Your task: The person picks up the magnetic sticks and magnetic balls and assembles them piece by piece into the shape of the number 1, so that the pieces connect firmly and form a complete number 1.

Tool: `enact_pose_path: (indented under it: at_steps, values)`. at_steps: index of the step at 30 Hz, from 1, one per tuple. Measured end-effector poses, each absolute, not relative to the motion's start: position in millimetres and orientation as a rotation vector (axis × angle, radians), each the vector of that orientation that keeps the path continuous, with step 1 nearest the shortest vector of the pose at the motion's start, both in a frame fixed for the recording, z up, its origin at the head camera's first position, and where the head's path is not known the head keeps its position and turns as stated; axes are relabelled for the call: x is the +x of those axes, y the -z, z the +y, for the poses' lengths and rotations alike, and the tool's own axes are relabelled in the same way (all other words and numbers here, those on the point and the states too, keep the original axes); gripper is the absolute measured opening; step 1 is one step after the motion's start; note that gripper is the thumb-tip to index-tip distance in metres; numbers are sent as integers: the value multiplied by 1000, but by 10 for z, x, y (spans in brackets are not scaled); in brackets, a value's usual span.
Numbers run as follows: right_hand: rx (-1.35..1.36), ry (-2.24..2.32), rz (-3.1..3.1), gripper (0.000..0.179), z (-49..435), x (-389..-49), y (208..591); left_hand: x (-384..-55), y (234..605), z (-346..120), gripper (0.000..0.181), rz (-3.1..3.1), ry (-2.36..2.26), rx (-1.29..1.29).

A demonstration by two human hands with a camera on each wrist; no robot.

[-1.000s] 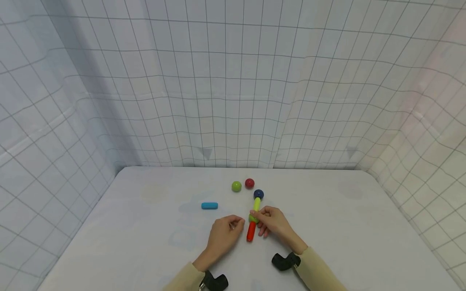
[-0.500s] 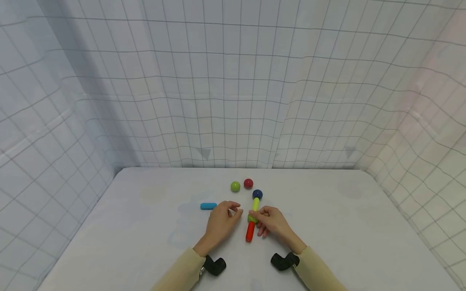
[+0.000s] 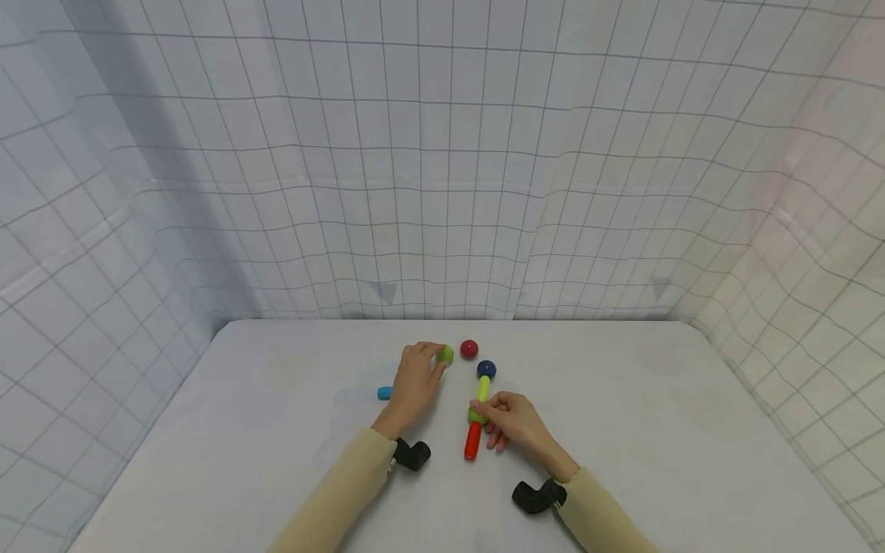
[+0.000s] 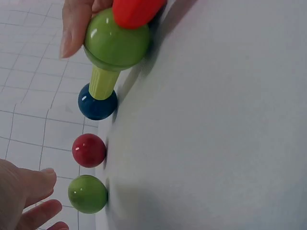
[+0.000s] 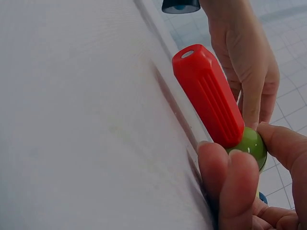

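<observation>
My left hand (image 3: 413, 382) reaches to the loose green ball (image 4: 88, 194) at the back of the table. In the left wrist view its thumb and fingers stand just short of the ball, with a gap between. With thumb and fingertips my right hand (image 3: 518, 422) pinches a second green ball (image 4: 117, 40), the middle joint of a straight chain. A ridged red rod (image 5: 208, 96) sticks out of this joint toward me. On its far side a yellow-green rod (image 3: 483, 389) leads to a dark blue ball (image 3: 487, 369).
A red ball (image 3: 469, 349) lies right of the loose green ball. Partly hidden behind my left hand is a blue rod (image 3: 384, 393). Grid-patterned white sheets (image 3: 442, 192) hang behind and beside the white table (image 3: 657, 430).
My left hand has moved forward from beside the red rod, over part of the blue rod, to the loose green ball. My right hand keeps its pinch on the chain's joint.
</observation>
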State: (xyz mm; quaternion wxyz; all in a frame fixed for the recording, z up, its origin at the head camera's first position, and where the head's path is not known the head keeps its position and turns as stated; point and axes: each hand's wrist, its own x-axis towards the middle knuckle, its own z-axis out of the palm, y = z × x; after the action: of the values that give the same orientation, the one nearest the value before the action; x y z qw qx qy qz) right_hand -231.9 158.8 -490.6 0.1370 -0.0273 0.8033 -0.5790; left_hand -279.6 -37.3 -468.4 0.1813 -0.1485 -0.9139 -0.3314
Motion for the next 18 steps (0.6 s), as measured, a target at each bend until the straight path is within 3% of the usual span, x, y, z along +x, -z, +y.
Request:
enact_pose_path:
  at_steps: [18]
  values:
    - [-88, 1682, 2325, 46, 1581, -2318, 4897, -2909, 4800, -240, 22, -2667, 881, -403]
